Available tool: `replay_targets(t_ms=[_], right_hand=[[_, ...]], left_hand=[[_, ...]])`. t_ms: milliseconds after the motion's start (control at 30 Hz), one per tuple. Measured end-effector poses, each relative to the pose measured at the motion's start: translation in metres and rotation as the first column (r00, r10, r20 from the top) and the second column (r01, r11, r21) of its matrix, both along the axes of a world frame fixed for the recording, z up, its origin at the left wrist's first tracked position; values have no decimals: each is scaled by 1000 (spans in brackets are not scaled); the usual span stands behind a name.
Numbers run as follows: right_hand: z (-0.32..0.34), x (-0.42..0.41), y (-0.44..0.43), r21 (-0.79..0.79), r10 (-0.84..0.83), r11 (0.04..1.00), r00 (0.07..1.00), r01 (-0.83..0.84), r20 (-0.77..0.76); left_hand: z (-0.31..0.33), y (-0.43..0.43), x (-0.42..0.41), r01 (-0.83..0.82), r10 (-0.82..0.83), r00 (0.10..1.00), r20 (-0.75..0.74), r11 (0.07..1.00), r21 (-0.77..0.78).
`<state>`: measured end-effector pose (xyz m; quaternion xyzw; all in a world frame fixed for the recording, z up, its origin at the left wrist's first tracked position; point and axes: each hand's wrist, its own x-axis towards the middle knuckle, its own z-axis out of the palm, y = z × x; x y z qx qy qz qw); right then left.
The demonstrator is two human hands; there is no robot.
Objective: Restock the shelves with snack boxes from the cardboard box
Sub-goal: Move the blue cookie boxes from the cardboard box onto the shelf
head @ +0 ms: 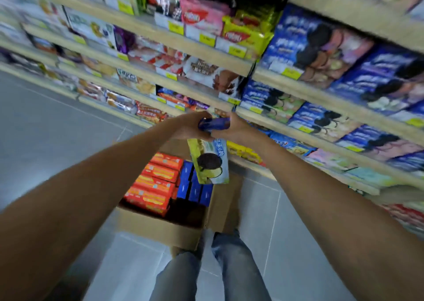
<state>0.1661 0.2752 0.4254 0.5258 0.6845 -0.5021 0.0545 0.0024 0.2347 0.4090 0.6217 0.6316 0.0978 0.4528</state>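
Observation:
Both hands meet in front of the shelves, above the cardboard box (158,227). My left hand (191,126) and my right hand (236,128) together grip a blue snack box (213,124) by its ends. A green and light-blue cookie box (210,160) hangs upright just below the hands; which hand holds it is hidden. The cardboard box stands open on the floor and holds several orange boxes (153,183) on the left and blue boxes (195,186) on the right.
Wooden shelves (146,75) full of snack packs run diagonally from upper left to lower right. Blue cookie boxes (339,66) fill the right-hand shelves. Grey tiled floor (57,121) lies to the left. My legs in jeans (206,275) stand behind the cardboard box.

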Motion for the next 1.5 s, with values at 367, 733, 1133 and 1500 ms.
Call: replay_targets(t_ms=[367, 733, 1133, 1500], right_hand=[[223, 63, 32, 397, -171, 883, 959, 252, -227], [378, 116, 65, 556, -295, 502, 735, 663, -610], [475, 166, 156, 552, -341, 78, 542, 830, -768], [479, 176, 212, 701, -343, 99, 685, 707, -643]], left_hand=[[209, 30, 0, -393, 295, 828, 477, 912, 119], [379, 74, 37, -503, 185, 546, 817, 852, 143], [490, 171, 106, -496, 79, 811, 579, 617, 611], [481, 231, 127, -278, 351, 932, 93, 523, 806]])
